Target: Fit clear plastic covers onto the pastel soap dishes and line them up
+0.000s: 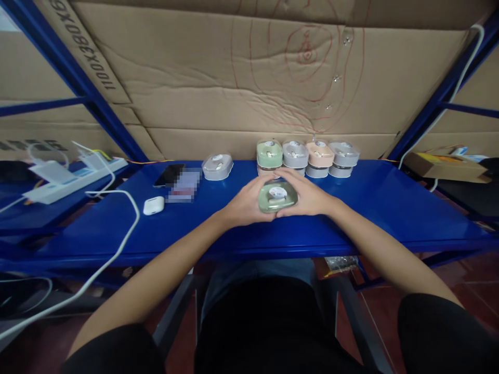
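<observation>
My left hand (247,204) and my right hand (306,195) meet at the middle of the blue steel shelf (374,208). Their fingers press from either side on a small round-cornered pale green plastic box (277,197), and its near corners are hidden by my fingers. Just behind my hands stands a row of similar boxes: a green one (269,154), a grey one (295,154), a peach one (319,154) and another grey one (343,154). Each sits on a pale round base. A lone light grey box (217,167) lies further left.
On the shelf's left part lie a black phone (169,175), a pixelated flat item (184,185) and a white earbud case (153,205). A white power strip (74,182) and a white cable (117,195) lie further left. Cardboard sheet (234,78) backs the shelf.
</observation>
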`<action>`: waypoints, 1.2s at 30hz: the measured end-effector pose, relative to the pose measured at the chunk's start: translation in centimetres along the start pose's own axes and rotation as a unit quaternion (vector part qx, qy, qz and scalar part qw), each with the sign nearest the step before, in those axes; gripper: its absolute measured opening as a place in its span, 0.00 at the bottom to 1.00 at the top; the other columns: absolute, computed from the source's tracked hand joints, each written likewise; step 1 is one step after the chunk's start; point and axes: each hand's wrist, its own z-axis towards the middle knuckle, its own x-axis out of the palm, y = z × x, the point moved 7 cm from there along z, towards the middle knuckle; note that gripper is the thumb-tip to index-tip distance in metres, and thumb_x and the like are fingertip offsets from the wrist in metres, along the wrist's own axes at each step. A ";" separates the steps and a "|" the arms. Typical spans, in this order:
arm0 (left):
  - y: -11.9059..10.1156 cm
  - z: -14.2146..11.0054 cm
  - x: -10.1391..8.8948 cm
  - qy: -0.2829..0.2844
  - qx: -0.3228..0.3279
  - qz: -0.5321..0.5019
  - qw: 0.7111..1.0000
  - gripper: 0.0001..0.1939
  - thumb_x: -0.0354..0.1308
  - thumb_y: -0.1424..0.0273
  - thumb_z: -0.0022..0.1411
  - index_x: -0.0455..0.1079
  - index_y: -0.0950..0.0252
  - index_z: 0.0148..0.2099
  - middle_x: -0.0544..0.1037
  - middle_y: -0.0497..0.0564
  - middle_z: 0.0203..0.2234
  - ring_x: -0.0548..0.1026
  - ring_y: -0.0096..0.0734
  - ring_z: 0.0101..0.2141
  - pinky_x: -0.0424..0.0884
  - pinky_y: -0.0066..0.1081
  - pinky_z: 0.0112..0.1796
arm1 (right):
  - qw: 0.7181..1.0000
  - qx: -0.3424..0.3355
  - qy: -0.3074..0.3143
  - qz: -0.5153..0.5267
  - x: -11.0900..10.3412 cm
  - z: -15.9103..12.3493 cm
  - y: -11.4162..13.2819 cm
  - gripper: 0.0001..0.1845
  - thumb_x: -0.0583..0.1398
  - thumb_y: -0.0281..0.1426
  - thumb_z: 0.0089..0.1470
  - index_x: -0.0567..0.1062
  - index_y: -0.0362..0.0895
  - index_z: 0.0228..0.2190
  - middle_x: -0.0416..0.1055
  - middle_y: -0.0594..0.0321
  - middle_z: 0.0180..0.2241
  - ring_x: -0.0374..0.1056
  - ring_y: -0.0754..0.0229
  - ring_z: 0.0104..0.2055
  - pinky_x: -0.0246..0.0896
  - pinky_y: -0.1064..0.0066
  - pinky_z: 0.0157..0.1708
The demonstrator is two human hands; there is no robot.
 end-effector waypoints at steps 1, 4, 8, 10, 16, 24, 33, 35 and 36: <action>0.2 -0.1 0.7 0.021 -0.005 -0.029 0.999 0.52 0.79 0.59 0.52 0.62 0.60 0.75 0.74 0.65 0.70 0.75 0.64 0.69 0.71 0.59 0.69 | 1.000 0.011 0.025 0.003 0.7 0.0 0.1 0.68 0.77 0.63 0.47 0.62 0.48 0.77 0.62 0.42 0.76 0.60 0.30 0.78 0.60 0.40 0.76; 1.0 -0.3 1.9 0.052 -0.040 -0.102 0.993 0.56 0.80 0.56 0.52 0.59 0.59 0.77 0.76 0.65 0.69 0.77 0.64 0.67 0.74 0.60 0.67 | 0.997 0.042 0.061 0.010 1.6 0.1 0.2 0.65 0.76 0.60 0.49 0.61 0.51 0.78 0.68 0.46 0.74 0.68 0.32 0.73 0.68 0.41 0.71; 1.7 -0.6 1.8 0.040 -0.072 -0.114 0.990 0.63 0.82 0.53 0.49 0.55 0.58 0.79 0.76 0.67 0.68 0.77 0.64 0.66 0.74 0.62 0.66 | 0.998 0.047 0.037 0.005 0.1 0.0 -0.1 0.57 0.75 0.57 0.51 0.68 0.49 0.74 0.78 0.46 0.65 0.77 0.34 0.63 0.74 0.41 0.64; 1.8 -0.8 1.4 0.047 -0.073 -0.081 0.993 0.59 0.81 0.54 0.51 0.58 0.59 0.79 0.77 0.65 0.67 0.78 0.63 0.66 0.73 0.62 0.67 | 0.998 0.066 0.006 -0.004 -1.5 -0.3 -1.0 0.52 0.74 0.56 0.52 0.72 0.48 0.71 0.80 0.46 0.61 0.79 0.34 0.60 0.75 0.40 0.62; 1.9 -1.5 1.1 0.111 -0.043 0.003 0.993 0.25 0.69 0.53 0.67 0.83 0.54 0.63 0.73 0.59 0.70 0.73 0.59 0.70 0.68 0.60 0.72 | 0.975 0.205 -0.018 -0.083 -5.7 -2.2 -6.9 0.39 0.71 0.61 0.54 0.83 0.48 0.56 0.84 0.51 0.45 0.81 0.39 0.45 0.78 0.42 0.49; 3.7 -0.9 -1.7 0.029 -0.065 0.015 0.997 0.24 0.61 0.48 0.71 0.87 0.58 0.53 0.75 0.61 0.66 0.76 0.57 0.66 0.69 0.59 0.71 | 0.955 0.248 0.081 -0.141 -4.7 -3.0 -10.6 0.39 0.72 0.65 0.49 0.84 0.48 0.49 0.83 0.53 0.42 0.81 0.41 0.42 0.79 0.46 0.45; 10.1 -1.6 -4.5 0.025 -0.211 0.143 0.967 0.29 0.68 0.45 0.60 0.84 0.63 0.52 0.81 0.65 0.54 0.78 0.66 0.61 0.73 0.62 0.66 | 0.960 0.222 0.099 -0.137 -4.6 -3.9 -12.7 0.49 0.79 0.59 0.41 0.83 0.48 0.60 0.84 0.46 0.54 0.82 0.31 0.54 0.79 0.37 0.56; 9.1 -1.5 -4.7 -0.004 -0.188 0.123 0.974 0.29 0.67 0.46 0.61 0.83 0.62 0.54 0.81 0.66 0.56 0.78 0.63 0.62 0.72 0.61 0.67 | 0.964 0.213 0.097 -0.123 -4.8 -3.9 -12.6 0.51 0.81 0.57 0.38 0.83 0.49 0.60 0.84 0.47 0.55 0.81 0.31 0.55 0.79 0.38 0.57; 8.1 -1.4 -4.9 -0.026 -0.164 0.105 0.980 0.28 0.67 0.47 0.62 0.82 0.62 0.55 0.80 0.65 0.58 0.78 0.61 0.62 0.71 0.60 0.68 | 0.965 0.215 0.096 -0.119 -4.9 -3.8 -12.4 0.51 0.81 0.56 0.38 0.83 0.49 0.60 0.84 0.47 0.55 0.82 0.31 0.55 0.79 0.39 0.57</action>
